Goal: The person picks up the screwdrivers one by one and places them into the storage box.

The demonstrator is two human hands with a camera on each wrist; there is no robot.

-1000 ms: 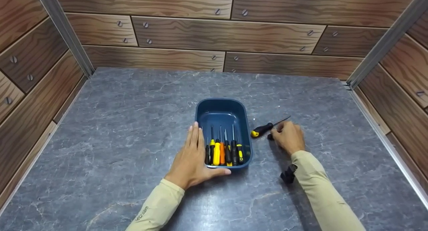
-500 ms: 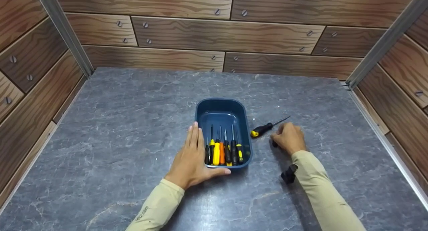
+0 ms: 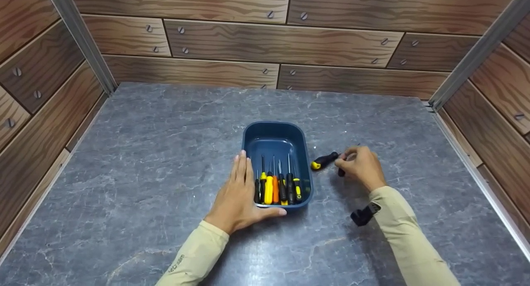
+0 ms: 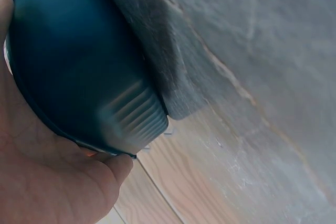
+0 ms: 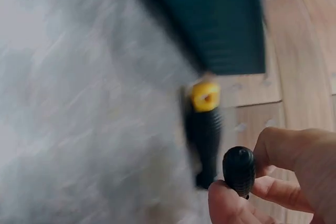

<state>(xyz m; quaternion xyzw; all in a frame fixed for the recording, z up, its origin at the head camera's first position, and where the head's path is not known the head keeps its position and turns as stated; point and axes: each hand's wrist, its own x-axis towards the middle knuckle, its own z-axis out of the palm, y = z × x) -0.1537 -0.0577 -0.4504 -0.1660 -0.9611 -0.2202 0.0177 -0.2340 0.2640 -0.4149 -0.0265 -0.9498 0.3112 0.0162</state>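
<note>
Here the left hand (image 3: 236, 195) lies flat on the grey tabletop (image 3: 145, 166), fingers straight and together along the left wall of the blue tray (image 3: 274, 133), thumb hooked round the tray's near left corner; the left wrist view shows the palm pressed against the tray's rounded outer wall (image 4: 79, 66). The tray sits near the middle of the tabletop, long axis running near to far. Inside it, at the near end, a row of small screwdrivers (image 3: 276, 186) lies side by side, handles toward the near wall and shafts pointing far; handles are black, yellow and orange. The far half of the tray shows bare floor. The right hand (image 3: 361, 167) is just right of the tray, fingers curled and pinching a short black-handled tool (image 5: 239, 170); the right wrist view shows its ribbed, rounded black end gripped between thumb and fingers, though what kind of tip it has cannot be told. Just beside this hand, between it and the tray, a black screwdriver with a yellow cap (image 3: 324, 160) lies on the tabletop, cap pointing toward the tray's right wall, apart from the tray; its shaft runs under the right hand's fingers. The right wrist view is motion-blurred. Both sleeves are pale beige, and a black camera mount (image 3: 361, 215) sits on the right wrist. Wood-grain panels (image 3: 281, 42) wall in the tabletop on three sides.
</note>
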